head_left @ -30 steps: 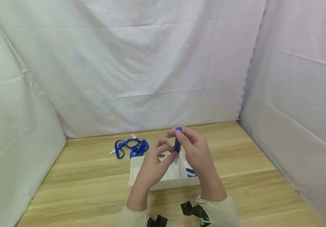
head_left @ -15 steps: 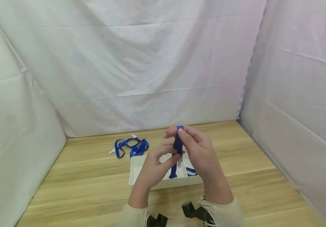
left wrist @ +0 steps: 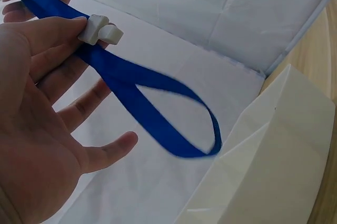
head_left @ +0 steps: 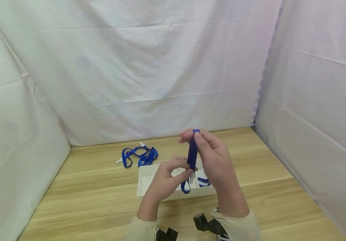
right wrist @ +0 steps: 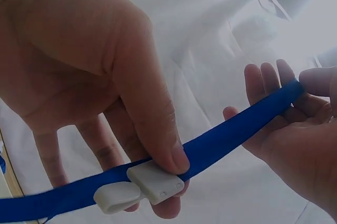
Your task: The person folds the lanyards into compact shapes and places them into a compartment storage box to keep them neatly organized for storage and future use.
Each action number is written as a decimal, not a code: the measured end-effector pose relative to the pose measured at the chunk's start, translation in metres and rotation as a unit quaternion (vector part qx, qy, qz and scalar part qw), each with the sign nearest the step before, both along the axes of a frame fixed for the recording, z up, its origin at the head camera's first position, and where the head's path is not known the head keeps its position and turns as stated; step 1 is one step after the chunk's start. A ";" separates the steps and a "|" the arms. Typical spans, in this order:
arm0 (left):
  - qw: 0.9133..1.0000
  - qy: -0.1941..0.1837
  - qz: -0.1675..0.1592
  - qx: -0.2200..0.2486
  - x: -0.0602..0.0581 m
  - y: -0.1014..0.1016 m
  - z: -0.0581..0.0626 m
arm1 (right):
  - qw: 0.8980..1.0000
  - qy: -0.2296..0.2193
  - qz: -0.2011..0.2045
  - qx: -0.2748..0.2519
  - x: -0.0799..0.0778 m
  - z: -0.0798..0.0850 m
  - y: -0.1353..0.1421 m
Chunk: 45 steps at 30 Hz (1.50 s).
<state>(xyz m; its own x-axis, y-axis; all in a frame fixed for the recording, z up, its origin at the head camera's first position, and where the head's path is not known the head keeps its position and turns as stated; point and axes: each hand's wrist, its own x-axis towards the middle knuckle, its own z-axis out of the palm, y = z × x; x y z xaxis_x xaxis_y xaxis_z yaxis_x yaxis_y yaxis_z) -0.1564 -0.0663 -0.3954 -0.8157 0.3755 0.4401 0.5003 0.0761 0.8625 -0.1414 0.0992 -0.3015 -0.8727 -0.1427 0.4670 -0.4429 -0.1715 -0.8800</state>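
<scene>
A blue lanyard strap (head_left: 192, 152) is stretched upright between both hands above a white box (head_left: 144, 177). My right hand (head_left: 194, 134) pinches its folded top end. My left hand (head_left: 188, 170) pinches it lower down, at a white clip (head_left: 192, 179). In the left wrist view the left hand (left wrist: 79, 26) holds the clip (left wrist: 100, 29) against the strap (left wrist: 142, 92), and a loop hangs below it over the box (left wrist: 274, 145). In the right wrist view a thumb presses the clip (right wrist: 142, 190) onto the strap (right wrist: 237, 129).
A pile of blue lanyards (head_left: 139, 155) lies on the wooden table (head_left: 266, 174) behind the box's left end. Another blue strap (head_left: 203, 182) lies in the box's right compartment. White cloth walls close in the table at the back, left and right.
My right hand has risen with the strap's top end, so the strap is drawn longer. A loop now hangs below my left hand over the box.
</scene>
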 end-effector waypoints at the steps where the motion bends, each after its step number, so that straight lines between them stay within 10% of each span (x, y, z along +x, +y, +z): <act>1: 1.000 -0.004 -0.002 -0.002 0.000 0.000 -0.001 | 1.000 0.001 -0.001 0.000 0.000 0.000 0.000; 27: 0.994 -0.082 -0.030 -0.070 -0.004 0.000 -0.014 | 1.000 -0.004 -0.013 -0.003 -0.002 -0.002 0.001; 45: 0.998 -0.028 -0.040 -0.048 -0.002 0.003 -0.011 | 1.000 0.011 -0.008 -0.004 -0.002 -0.002 0.000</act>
